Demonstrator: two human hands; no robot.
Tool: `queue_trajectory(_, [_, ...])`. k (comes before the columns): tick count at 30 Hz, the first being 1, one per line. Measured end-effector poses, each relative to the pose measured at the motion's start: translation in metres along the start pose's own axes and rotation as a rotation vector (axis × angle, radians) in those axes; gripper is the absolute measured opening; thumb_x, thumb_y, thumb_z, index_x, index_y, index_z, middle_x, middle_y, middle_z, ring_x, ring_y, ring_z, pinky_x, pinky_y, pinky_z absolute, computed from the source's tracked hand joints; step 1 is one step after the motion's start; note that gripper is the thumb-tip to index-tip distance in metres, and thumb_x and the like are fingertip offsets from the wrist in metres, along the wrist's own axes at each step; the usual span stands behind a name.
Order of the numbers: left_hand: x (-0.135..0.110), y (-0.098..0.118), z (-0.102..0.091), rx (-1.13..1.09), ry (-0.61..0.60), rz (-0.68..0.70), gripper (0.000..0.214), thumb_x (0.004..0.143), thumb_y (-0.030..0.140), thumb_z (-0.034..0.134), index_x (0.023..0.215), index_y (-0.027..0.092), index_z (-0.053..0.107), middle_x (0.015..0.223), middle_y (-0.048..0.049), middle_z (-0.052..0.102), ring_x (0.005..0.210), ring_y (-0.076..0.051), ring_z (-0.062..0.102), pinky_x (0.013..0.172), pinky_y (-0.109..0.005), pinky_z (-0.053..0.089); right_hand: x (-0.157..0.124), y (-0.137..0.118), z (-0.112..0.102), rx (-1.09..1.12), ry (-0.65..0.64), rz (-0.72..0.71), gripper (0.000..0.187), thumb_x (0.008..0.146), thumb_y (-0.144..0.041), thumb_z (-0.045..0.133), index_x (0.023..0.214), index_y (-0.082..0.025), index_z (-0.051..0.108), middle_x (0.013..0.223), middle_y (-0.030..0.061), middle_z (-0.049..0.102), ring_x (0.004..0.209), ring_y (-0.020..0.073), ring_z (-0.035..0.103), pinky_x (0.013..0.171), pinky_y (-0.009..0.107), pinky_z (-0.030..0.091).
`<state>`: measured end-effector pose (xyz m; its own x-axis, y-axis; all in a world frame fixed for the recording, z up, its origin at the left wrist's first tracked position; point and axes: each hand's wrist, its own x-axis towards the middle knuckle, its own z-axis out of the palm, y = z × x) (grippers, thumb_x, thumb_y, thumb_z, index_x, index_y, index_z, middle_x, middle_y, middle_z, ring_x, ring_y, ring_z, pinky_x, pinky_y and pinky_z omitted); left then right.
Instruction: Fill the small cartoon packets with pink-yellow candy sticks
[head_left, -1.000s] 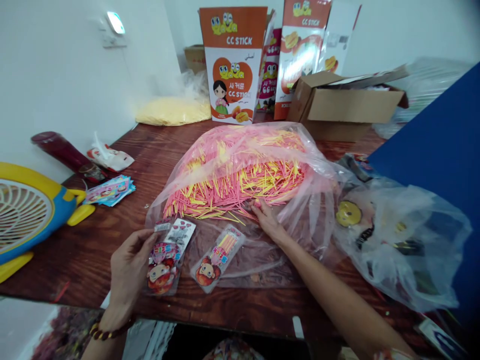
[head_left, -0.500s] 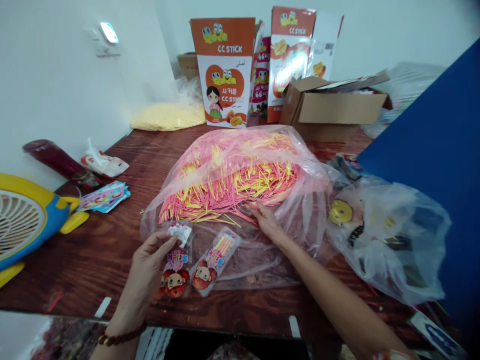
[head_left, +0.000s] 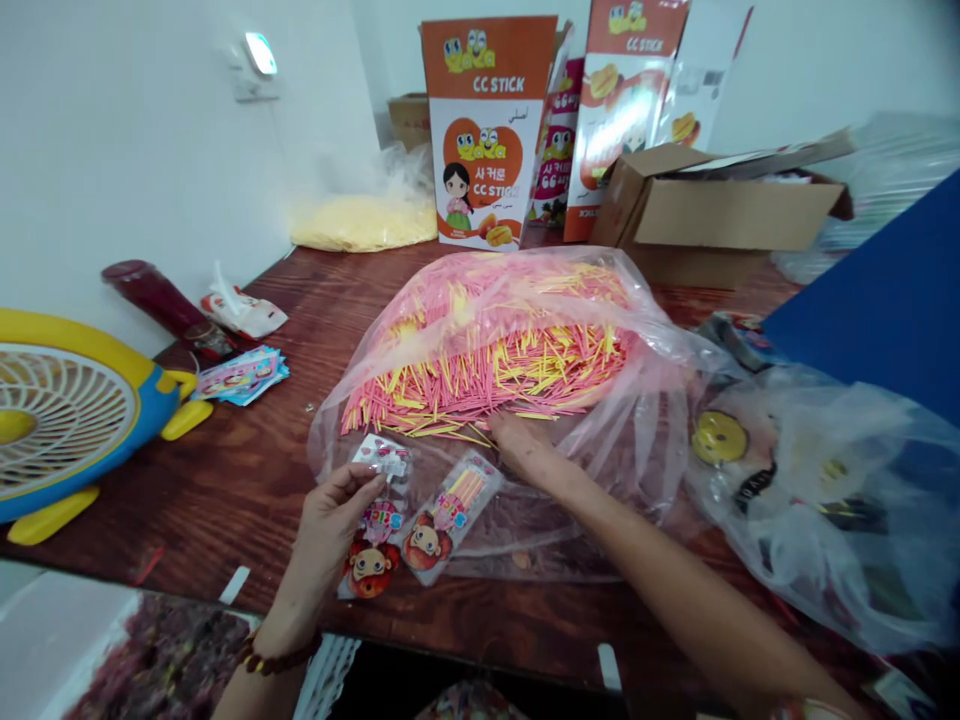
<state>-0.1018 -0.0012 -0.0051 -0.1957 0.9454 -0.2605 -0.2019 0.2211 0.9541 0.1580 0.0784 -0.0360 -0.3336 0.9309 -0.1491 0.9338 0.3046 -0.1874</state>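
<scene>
My left hand [head_left: 336, 522] pinches the top of a clear printed pouch [head_left: 371, 568] with a cartoon face on it, between thumb and fingers. Beside it lies a second pouch [head_left: 429, 541] of the same print, with several yellow sticks showing inside. A large heap of thin pink and yellow sticks [head_left: 487, 375] rests in a big clear plastic bag [head_left: 652, 420]. At the heap's front edge is my right hand [head_left: 529, 450], palm down, its fingertips hidden against the sticks. I cannot make out what, if anything, those fingers hold.
A yellow and blue fan [head_left: 142, 400] stands at the left, near a dark red bottle [head_left: 161, 300], a tissue pack [head_left: 244, 312] and blue packets [head_left: 247, 375]. Printed cartons [head_left: 480, 130] and an opened brown box [head_left: 727, 215] line the back. Another plastic bag [head_left: 825, 500] sits at the right.
The view has shifted, so the scene appears further right. My right hand has moved slightly left along the heap's front edge, its fingers now more hidden. My left hand keeps its pinch on the pouch.
</scene>
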Motion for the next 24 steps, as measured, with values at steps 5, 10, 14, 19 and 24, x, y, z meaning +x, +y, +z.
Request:
queue_trajectory(5, [0.001,0.000,0.001,0.047,-0.024,0.019,0.033,0.058,0.035,0.089,0.077,0.016,0.068,0.070,0.0032,0.066,0.061,-0.009,0.057,0.059,-0.019,0.046,0.008,-0.019,0.006,-0.068,0.006,-0.022,0.032,0.087,-0.003,0.042,0.110,-0.008,0.063,0.107,0.0216,0.068,0.099,0.0291,0.065,0.083,0.036,0.048])
queue_trajectory(10, [0.001,-0.002,-0.003,0.038,-0.021,0.022,0.033,0.058,0.035,0.088,0.076,0.017,0.067,0.068,0.0035,0.066,0.059,-0.010,0.056,0.057,-0.020,0.045,0.004,-0.009,0.009,0.260,0.117,-0.009,0.015,0.085,-0.012,0.053,0.096,-0.015,0.063,0.096,0.0156,0.069,0.087,0.0257,0.063,0.078,0.035,0.048])
queue_trajectory(14, [0.001,-0.007,-0.006,0.042,-0.024,0.017,0.032,0.060,0.034,0.088,0.078,0.017,0.069,0.071,0.0033,0.066,0.062,-0.010,0.058,0.060,-0.019,0.045,0.000,0.015,0.015,0.877,0.292,0.047,0.010,0.083,-0.025,0.054,0.090,-0.022,0.059,0.079,0.0013,0.066,0.073,0.0183,0.056,0.071,0.030,0.047])
queue_trajectory(19, [-0.001,-0.005,0.000,0.074,-0.056,0.021,0.032,0.060,0.035,0.088,0.078,0.016,0.070,0.073,0.0017,0.067,0.065,-0.011,0.058,0.061,-0.019,0.046,-0.011,0.034,0.013,1.488,0.286,0.155,0.025,0.075,-0.039,0.063,0.092,-0.021,0.061,0.075,-0.0012,0.064,0.067,0.0168,0.057,0.067,0.030,0.047])
queue_trajectory(24, [-0.004,-0.002,0.014,0.108,-0.107,0.042,0.029,0.063,0.038,0.086,0.076,0.017,0.070,0.072,0.0013,0.067,0.065,-0.011,0.059,0.060,-0.019,0.047,-0.017,0.043,0.017,1.370,0.505,0.156,0.021,0.076,-0.040,0.063,0.088,-0.023,0.060,0.083,0.0012,0.068,0.084,0.0204,0.063,0.086,0.037,0.048])
